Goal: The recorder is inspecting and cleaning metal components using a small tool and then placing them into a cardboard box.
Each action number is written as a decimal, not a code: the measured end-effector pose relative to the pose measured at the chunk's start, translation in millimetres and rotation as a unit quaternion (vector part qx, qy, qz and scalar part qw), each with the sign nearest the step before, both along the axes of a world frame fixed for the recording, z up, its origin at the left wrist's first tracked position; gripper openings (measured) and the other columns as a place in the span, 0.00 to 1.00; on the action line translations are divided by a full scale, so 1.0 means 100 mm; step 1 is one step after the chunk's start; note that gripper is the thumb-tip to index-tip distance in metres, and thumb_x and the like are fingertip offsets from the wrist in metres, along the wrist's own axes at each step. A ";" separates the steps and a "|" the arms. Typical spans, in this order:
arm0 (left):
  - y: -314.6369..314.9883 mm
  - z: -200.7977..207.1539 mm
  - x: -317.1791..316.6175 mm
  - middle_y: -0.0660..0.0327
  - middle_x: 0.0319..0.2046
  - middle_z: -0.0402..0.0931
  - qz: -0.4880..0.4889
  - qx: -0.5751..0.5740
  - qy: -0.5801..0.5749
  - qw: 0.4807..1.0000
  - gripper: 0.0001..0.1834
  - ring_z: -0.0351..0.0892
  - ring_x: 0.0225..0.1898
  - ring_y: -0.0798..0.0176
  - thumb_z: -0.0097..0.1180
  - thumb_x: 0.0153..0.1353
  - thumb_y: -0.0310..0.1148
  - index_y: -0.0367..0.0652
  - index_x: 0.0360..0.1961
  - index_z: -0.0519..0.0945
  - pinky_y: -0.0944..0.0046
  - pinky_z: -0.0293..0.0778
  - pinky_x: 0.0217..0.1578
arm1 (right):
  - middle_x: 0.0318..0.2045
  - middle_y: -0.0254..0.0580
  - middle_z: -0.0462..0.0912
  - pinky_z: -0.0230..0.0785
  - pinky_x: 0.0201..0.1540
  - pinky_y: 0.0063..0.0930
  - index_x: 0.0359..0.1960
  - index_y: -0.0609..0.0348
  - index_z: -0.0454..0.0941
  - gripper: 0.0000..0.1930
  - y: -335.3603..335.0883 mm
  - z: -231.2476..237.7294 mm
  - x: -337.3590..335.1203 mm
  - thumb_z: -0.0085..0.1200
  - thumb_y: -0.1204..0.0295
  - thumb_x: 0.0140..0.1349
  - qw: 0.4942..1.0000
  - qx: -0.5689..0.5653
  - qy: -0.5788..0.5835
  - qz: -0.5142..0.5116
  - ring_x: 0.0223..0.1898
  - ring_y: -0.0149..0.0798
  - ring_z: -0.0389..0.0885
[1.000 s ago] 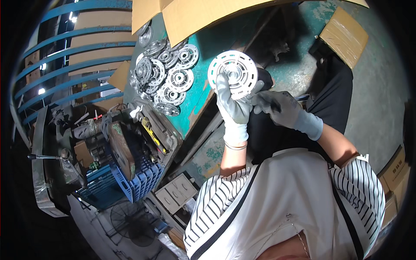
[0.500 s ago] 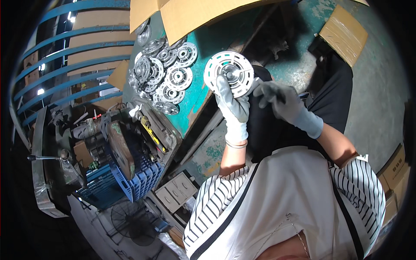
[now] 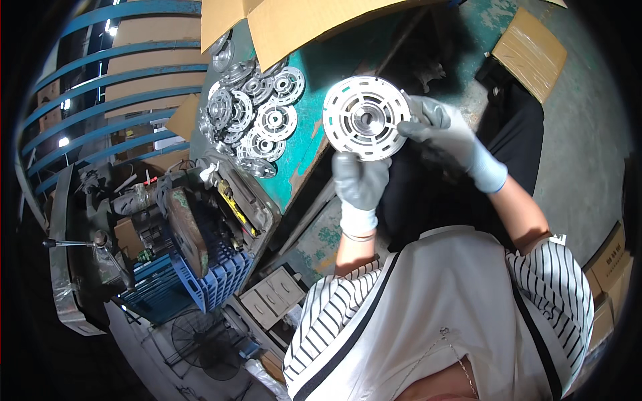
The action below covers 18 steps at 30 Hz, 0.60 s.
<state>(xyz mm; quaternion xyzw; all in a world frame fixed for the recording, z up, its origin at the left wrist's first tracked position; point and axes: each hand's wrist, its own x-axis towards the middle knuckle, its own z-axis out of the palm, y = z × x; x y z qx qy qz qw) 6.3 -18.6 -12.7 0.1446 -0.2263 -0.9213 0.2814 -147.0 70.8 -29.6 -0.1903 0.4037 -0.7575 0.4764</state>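
Observation:
A round silver metal disc [image 3: 344, 136] with slots around its rim and a raised hub is held up in front of me, its slotted face in view. My right hand [image 3: 445, 127], in a grey-coated glove, grips its right edge, thumb in front and other fingers partly behind. At the lower rim is my left hand [image 3: 361, 182], gloved alike, its thumb against the edge and its fingertips partly hidden by the disc. Several similar metal discs [image 3: 275, 120] lie heaped on the green tabletop [image 3: 299, 139] to the left.
An open cardboard box [image 3: 301, 27] overhangs the far side of the table. At left stand a machine [image 3: 184, 227] with tools on it and a blue plastic crate [image 3: 217, 277]. A floor fan [image 3: 204, 341] stands lower left; a cardboard sheet [image 3: 531, 53] lies far right.
The disc has shifted right and looks larger. My right hand has come to its right edge and gripped it. My left thumb has slid from the disc's face down to its lower rim.

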 end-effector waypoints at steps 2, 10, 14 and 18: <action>-0.03 0.22 -0.06 0.52 0.61 0.62 -0.086 0.034 0.042 0.995 0.34 0.65 0.60 0.50 0.54 0.61 0.45 0.42 0.64 0.60 0.48 0.66 0.58 | 0.33 0.30 0.79 0.67 0.26 0.18 0.52 0.63 0.73 0.23 0.04 0.04 -0.20 0.62 0.70 0.54 0.985 0.076 0.136 0.077 0.24 0.22 0.72; -0.16 0.14 -0.25 0.54 0.55 0.70 0.043 0.077 -0.025 0.996 0.21 0.72 0.55 0.51 0.47 0.67 0.37 0.41 0.58 0.65 0.34 0.67 0.55 | 0.26 0.33 0.78 0.64 0.20 0.17 0.43 0.60 0.75 0.13 0.17 0.10 -0.24 0.47 0.64 0.66 0.990 0.091 0.103 -0.010 0.17 0.23 0.71; -0.12 0.19 -0.32 0.54 0.53 0.72 0.073 0.048 -0.038 0.995 0.21 0.74 0.53 0.54 0.44 0.68 0.38 0.41 0.58 0.65 0.41 0.69 0.56 | 0.23 0.34 0.78 0.63 0.19 0.18 0.40 0.60 0.75 0.11 0.29 0.41 0.13 0.42 0.67 0.68 0.964 0.124 0.178 0.155 0.18 0.23 0.71; -0.01 0.19 -0.34 0.52 0.50 0.75 0.108 -0.553 -0.288 0.774 0.19 0.77 0.48 0.57 0.40 0.70 0.36 0.36 0.57 0.67 0.56 0.70 0.53 | 0.21 0.33 0.78 0.62 0.19 0.17 0.39 0.59 0.75 0.11 0.22 0.32 0.19 0.43 0.65 0.68 0.947 0.146 0.226 0.174 0.20 0.22 0.72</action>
